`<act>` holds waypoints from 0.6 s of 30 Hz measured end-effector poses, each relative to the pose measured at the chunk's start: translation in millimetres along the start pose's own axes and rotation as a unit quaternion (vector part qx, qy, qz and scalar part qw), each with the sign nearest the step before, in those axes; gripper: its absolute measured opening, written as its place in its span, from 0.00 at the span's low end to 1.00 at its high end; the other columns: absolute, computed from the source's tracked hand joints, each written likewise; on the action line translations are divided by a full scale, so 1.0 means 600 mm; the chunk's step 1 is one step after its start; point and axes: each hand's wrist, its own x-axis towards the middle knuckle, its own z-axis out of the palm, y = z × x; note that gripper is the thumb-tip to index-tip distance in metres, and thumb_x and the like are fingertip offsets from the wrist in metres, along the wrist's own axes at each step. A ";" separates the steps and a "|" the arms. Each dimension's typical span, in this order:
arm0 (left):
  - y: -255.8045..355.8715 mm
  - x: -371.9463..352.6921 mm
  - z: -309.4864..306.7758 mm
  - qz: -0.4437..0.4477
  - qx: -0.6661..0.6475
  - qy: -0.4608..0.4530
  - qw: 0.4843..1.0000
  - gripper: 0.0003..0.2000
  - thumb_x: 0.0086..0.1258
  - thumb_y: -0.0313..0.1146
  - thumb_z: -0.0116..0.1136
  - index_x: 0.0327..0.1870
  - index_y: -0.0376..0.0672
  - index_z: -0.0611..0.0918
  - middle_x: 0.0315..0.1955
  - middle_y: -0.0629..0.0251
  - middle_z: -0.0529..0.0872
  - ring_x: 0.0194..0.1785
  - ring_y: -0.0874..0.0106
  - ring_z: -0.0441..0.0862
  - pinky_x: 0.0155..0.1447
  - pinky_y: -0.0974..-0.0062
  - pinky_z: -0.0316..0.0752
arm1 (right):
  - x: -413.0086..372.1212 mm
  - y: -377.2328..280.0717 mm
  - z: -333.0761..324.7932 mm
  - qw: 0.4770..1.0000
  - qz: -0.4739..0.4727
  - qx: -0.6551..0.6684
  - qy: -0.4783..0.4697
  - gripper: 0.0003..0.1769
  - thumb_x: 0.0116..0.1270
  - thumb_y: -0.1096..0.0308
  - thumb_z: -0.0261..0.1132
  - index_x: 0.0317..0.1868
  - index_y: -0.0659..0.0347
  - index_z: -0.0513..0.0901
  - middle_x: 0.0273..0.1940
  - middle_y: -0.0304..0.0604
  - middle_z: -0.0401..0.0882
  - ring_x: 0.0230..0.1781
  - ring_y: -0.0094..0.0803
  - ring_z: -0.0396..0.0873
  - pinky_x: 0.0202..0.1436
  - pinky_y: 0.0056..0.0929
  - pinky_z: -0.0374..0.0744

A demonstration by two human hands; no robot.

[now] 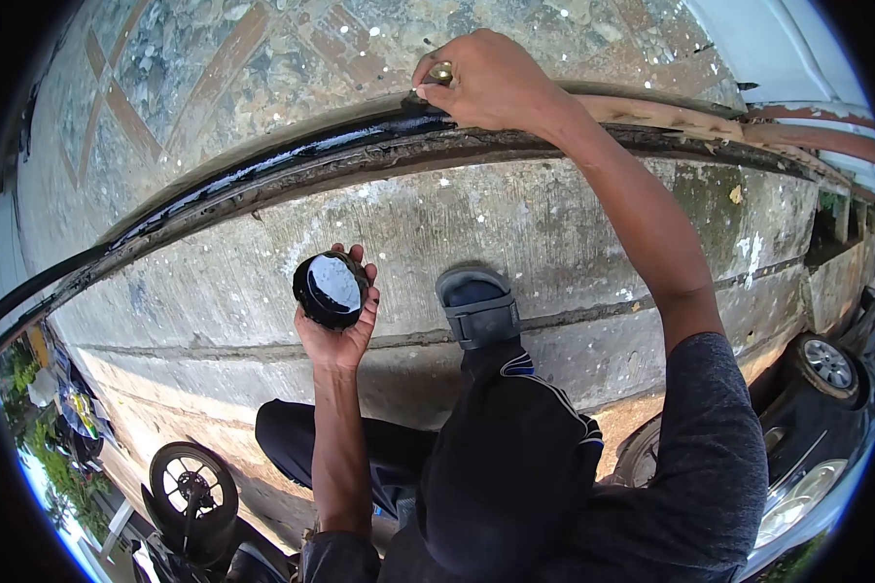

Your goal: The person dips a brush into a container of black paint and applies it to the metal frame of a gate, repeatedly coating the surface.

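Observation:
My left hand [338, 345] is wrapped round a small round container of black paint [332, 290], whose glossy surface reflects the sky. Beyond it, to the right, my right hand [496, 80] pinches a paintbrush [441, 72]; its dark bristles touch a long rail or pipe [292, 151] near the base of a stone-patterned surface. To the left of the brush the rail is wet, shiny black. A brownish, uncoated stretch [651, 114] shows to the right of my hand. Most of the brush handle is hidden by my fingers.
A concrete ledge [554, 209] with white paint spots runs below the rail. My sandalled foot [477, 303] stands on it. A motorbike wheel [193, 491] is at the lower left, a dark car [817, 428] at the lower right. A pale panel [797, 53] stands at the upper right.

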 end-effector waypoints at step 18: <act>0.043 -0.085 -0.035 0.016 0.012 -0.051 0.999 0.23 0.78 0.41 0.43 0.68 0.40 0.71 0.64 0.52 0.76 0.59 0.50 0.79 0.55 0.55 0.82 | -0.189 -0.036 0.210 0.938 0.017 0.099 0.332 0.12 0.64 0.75 0.67 0.47 0.57 0.87 0.33 0.45 0.85 0.28 0.41 0.84 0.31 0.32 0.81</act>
